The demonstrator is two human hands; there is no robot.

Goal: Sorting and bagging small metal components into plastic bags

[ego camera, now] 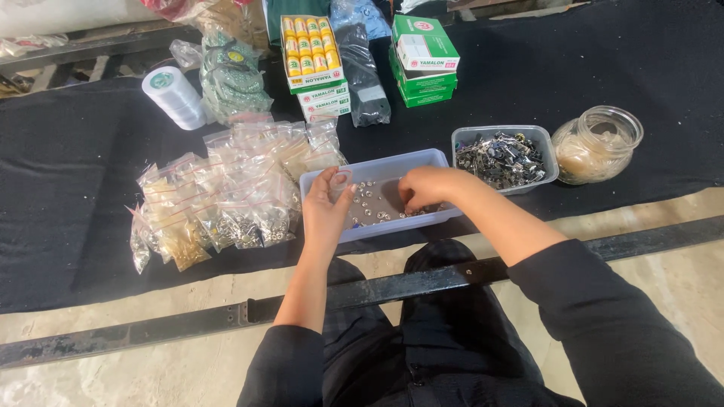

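A pale blue plastic tray with small silver metal pieces scattered inside lies on the black cloth in front of me. My left hand holds a small clear zip bag over the tray's left end. My right hand reaches down into the tray, fingers curled among the metal pieces; whether it grips any I cannot tell.
A pile of small filled zip bags lies left of the tray. A clear tub of dark metal clips and a glass jar stand right. Green boxes, yellow thread spools and a white spool sit behind. A metal bar crosses near my knees.
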